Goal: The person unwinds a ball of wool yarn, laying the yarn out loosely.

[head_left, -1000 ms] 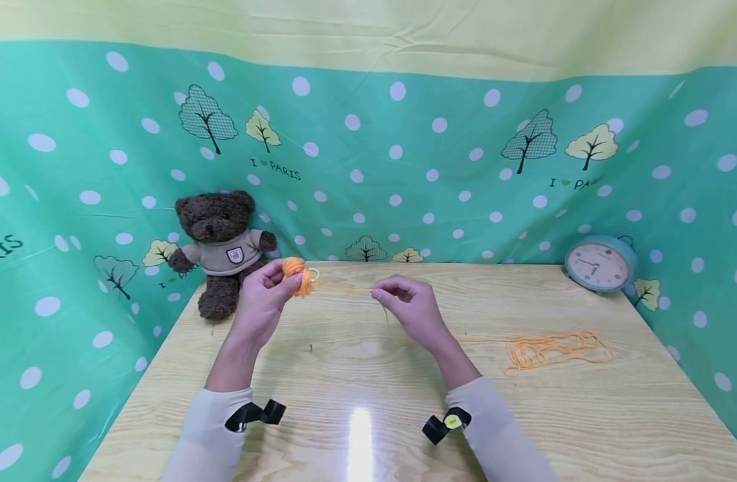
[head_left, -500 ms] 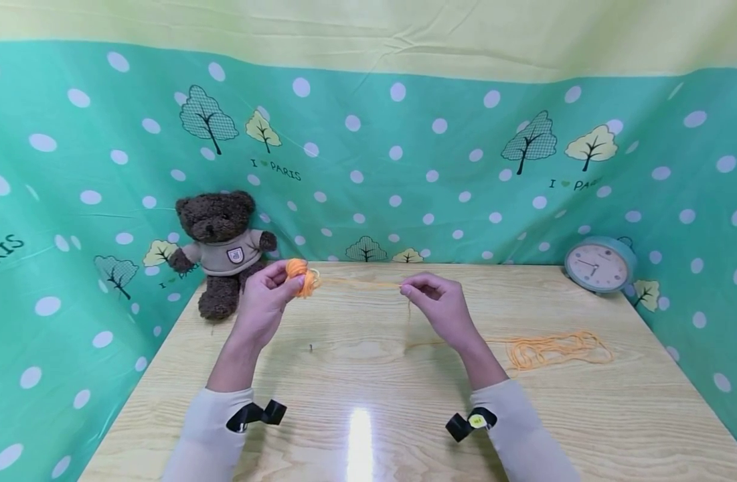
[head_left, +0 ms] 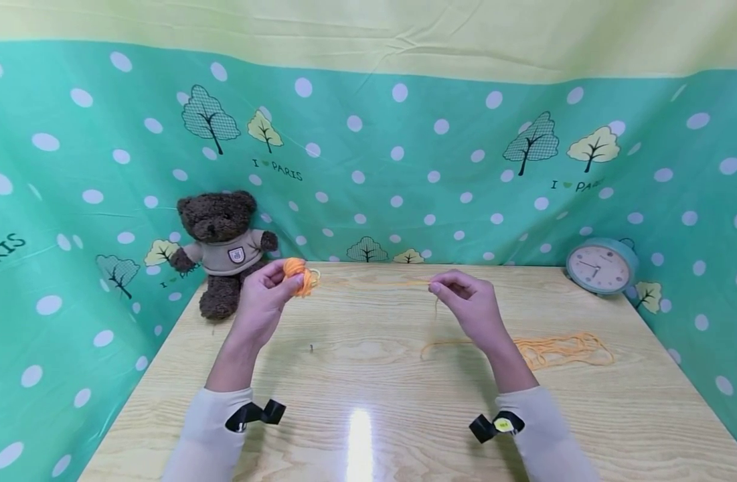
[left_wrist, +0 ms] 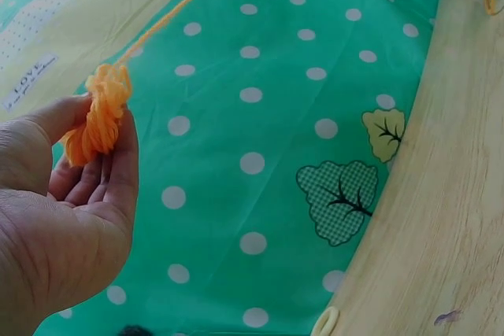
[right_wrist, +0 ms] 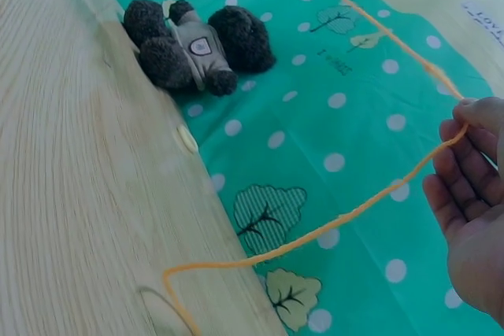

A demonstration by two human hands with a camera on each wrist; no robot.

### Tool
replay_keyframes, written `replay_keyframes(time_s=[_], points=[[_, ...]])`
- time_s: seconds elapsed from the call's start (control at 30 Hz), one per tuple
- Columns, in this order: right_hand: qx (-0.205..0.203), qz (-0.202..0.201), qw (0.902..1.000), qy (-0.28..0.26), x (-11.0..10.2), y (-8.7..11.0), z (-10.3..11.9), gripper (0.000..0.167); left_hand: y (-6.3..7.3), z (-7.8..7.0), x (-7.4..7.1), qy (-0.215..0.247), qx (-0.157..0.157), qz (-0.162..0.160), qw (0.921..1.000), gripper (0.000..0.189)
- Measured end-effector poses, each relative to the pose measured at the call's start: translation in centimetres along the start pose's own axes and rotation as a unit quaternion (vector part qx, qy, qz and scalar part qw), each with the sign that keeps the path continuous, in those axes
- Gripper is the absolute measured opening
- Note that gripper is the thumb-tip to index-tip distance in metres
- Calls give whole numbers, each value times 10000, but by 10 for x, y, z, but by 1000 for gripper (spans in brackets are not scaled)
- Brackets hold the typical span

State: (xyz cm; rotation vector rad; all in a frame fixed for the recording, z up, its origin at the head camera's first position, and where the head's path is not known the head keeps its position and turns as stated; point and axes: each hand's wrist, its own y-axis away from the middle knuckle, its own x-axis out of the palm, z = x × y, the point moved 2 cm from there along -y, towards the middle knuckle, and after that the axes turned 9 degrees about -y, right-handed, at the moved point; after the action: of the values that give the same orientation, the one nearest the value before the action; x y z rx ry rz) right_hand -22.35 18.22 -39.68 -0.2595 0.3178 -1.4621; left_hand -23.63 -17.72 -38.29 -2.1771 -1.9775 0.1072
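Between thumb and fingers, my left hand (head_left: 262, 298) pinches a small wound bundle of orange yarn (left_wrist: 101, 112), held up over the left part of the table. From that bundle a single strand of yarn (right_wrist: 394, 37) runs across to my right hand (head_left: 467, 304), whose thumb and fingertips pinch it. Past those fingertips the strand hangs down to the table, as the right wrist view shows. It leads on to a loose heap of orange yarn (head_left: 563, 349) lying at the right, partly covered by my right forearm.
A dark brown teddy bear (head_left: 220, 251) in a grey top sits at the back left. At the back right stands a teal alarm clock (head_left: 600, 266). A pale ring (right_wrist: 187, 139) lies near the table's far edge. Green dotted cloth (head_left: 398, 174) rises behind the table.
My right hand has moved to the right, away from the left hand, and the stretch of strand between them has grown longer. The left hand with the yarn bundle stays nearly still.
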Motion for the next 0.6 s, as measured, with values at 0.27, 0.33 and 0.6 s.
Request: replay_keyframes(time_s=[0.27, 0.33, 0.6], points=[[25, -401, 9989, 230, -26, 4, -2, 22, 1, -1, -2, -6, 55, -45, 10000, 22], [29, -525, 9983, 258, -33, 4, -2, 23, 1, -1, -1, 2, 56, -27, 10000, 22], [52, -916, 9954, 282, -54, 4, 0, 30, 1, -1, -4, -104, 42, -45, 9999, 26]])
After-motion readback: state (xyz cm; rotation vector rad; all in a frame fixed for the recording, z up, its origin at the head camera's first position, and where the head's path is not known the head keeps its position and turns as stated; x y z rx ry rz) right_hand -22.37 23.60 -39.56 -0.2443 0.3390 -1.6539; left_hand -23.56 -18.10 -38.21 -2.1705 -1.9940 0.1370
